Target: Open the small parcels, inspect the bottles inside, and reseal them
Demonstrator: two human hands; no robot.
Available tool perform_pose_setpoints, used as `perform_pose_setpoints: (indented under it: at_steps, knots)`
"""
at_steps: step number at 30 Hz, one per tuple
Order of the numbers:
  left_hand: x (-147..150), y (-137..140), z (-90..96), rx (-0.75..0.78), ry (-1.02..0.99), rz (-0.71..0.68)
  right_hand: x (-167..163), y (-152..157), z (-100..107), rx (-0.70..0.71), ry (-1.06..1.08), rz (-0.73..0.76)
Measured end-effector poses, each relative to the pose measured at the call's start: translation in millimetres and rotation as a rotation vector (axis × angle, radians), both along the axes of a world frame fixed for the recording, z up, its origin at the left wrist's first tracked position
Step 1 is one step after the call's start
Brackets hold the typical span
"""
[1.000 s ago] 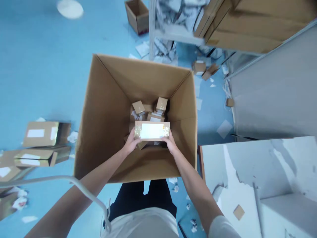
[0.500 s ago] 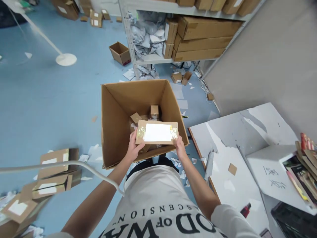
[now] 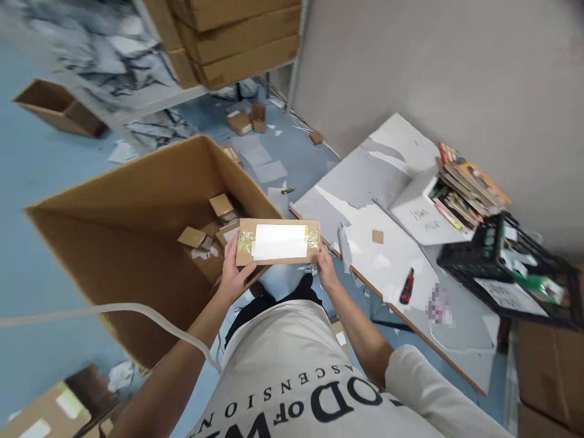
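Between my hands I carry a small flat cardboard box (image 3: 278, 241) with a white label on top and clear tape at both ends. My left hand (image 3: 235, 267) grips its left end, thumb along the near edge. At the right end, the fingers of my right hand (image 3: 325, 266) are closed on the side. The held box is above the right rim of a large open cardboard carton (image 3: 137, 188). Several smaller boxes (image 3: 222, 207) lie inside that carton, partly covered by the held box.
A white table (image 3: 365, 237) to the right bears a red utility knife (image 3: 407, 286), a white bin of flattened card (image 3: 417, 210) and a black crate (image 3: 502, 261). Shelving with long boxes (image 3: 241, 48) stands at the back. Paper scraps and an open box (image 3: 61, 108) lie on the floor.
My view and body have turned right toward the table, so the large carton now sits further left. The labelled box stays in both hands and has moved from over the carton to its right rim.
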State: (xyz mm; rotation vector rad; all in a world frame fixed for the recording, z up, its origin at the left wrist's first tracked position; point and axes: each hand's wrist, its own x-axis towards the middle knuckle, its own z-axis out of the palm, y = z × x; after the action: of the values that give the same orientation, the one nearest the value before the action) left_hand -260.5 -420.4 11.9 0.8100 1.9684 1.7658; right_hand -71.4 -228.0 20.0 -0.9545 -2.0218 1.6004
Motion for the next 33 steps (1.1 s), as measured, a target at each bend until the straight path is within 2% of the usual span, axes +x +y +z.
perform_pose_setpoints:
  at_steps: [4, 9, 13, 17, 21, 25, 30, 33]
  knots:
    - [29, 67, 0.9, 0.011, 0.031, -0.227, 67, 28, -8, -0.005, 0.114, -0.224]
    - [97, 159, -5.1, -0.031, 0.022, -0.451, 167, 66, -18, -0.002, 0.123, -0.454]
    - [162, 225, -15.5, -0.099, -0.085, -0.596, 243, 99, -30, -0.028, 0.121, -0.553]
    - [213, 280, -25.4, -0.135, -0.180, -0.672, 296, 130, -45, -0.065, 0.095, -0.621]
    - [239, 323, -30.0, -0.213, -0.193, -0.739, 322, 151, -61, -0.087, 0.049, -0.683]
    - [246, 351, -36.3, -0.267, -0.200, -0.812, 328, 161, -75, -0.136, 0.020, -0.731]
    - [241, 369, -54.0, -0.381, -0.177, -0.833, 322, 164, -87, -0.240, -0.019, -0.762]
    - [237, 373, -62.9, -0.427, -0.168, -0.854, 319, 165, -91, -0.243, -0.032, -0.760]
